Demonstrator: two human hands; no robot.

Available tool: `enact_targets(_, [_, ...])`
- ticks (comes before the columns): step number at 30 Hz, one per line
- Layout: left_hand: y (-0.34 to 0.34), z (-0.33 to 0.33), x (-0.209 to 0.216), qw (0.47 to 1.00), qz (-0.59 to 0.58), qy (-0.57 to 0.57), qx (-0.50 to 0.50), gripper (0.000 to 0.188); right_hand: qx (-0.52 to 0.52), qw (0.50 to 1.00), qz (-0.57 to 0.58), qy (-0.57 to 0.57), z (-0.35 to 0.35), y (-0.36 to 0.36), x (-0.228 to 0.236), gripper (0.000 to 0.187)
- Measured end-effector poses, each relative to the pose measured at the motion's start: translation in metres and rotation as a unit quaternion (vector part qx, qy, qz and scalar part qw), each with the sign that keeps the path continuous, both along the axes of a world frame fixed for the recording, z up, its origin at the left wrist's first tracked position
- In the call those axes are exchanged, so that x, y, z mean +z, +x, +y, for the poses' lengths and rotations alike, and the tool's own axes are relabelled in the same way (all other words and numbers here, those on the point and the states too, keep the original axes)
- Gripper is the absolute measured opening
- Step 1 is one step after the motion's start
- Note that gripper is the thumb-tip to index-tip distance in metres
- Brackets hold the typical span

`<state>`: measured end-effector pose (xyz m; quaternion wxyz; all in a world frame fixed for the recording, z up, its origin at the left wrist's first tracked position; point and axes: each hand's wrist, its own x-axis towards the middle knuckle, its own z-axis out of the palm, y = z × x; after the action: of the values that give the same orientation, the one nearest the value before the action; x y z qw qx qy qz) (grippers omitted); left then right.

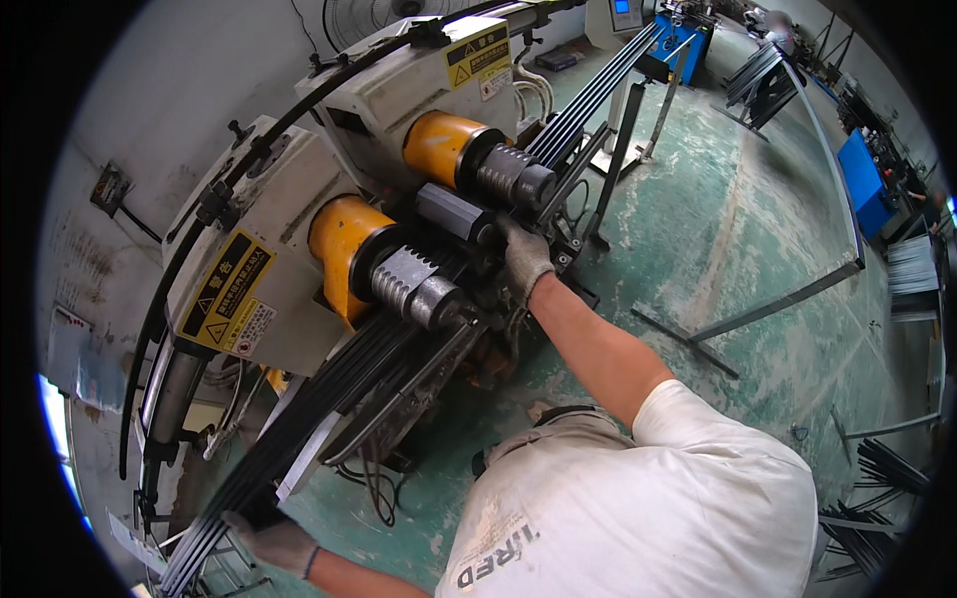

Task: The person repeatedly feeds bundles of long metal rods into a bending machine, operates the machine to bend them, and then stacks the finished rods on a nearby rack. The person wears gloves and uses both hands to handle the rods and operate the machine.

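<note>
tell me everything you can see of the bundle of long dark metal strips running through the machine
The bundle of long dark metal strips is several thin, flat bars lying side by side, running diagonally between the machine's grooved steel rollers and beyond. The gloved left hand grips its near end; the gloved right hand rests at the rollers.

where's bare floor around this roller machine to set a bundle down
Open green concrete floor lies right of the white roller machine, between the gloved right hand and the long grey metal bar. It is crowded under the machine, where the dark rod bundle gripped by the gloved left hand runs over cables, and at the far right among loose rods.
</note>
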<state>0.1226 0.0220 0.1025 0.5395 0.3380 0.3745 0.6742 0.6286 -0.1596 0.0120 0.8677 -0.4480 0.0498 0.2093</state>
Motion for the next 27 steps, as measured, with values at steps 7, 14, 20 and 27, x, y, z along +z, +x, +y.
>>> enact_targets(7, [0.026,0.028,0.128,0.972,0.192,0.097,0.096,0.059,0.022,0.998,-0.042,-0.039,0.006,0.007,0.014,0.040])
enact_targets(14, [0.127,0.026,0.171,0.959,0.208,0.185,-0.052,0.044,0.114,0.984,-0.097,-0.096,0.006,0.035,0.015,0.045])
enact_targets(20, [0.206,-0.001,0.197,0.902,0.329,0.269,-0.071,0.038,0.151,0.983,-0.081,-0.071,0.005,0.040,0.009,0.039])
enact_targets(27, [0.265,0.056,0.209,0.595,0.525,0.607,-0.041,0.021,0.143,0.981,-0.115,-0.060,0.005,0.045,0.002,0.040])
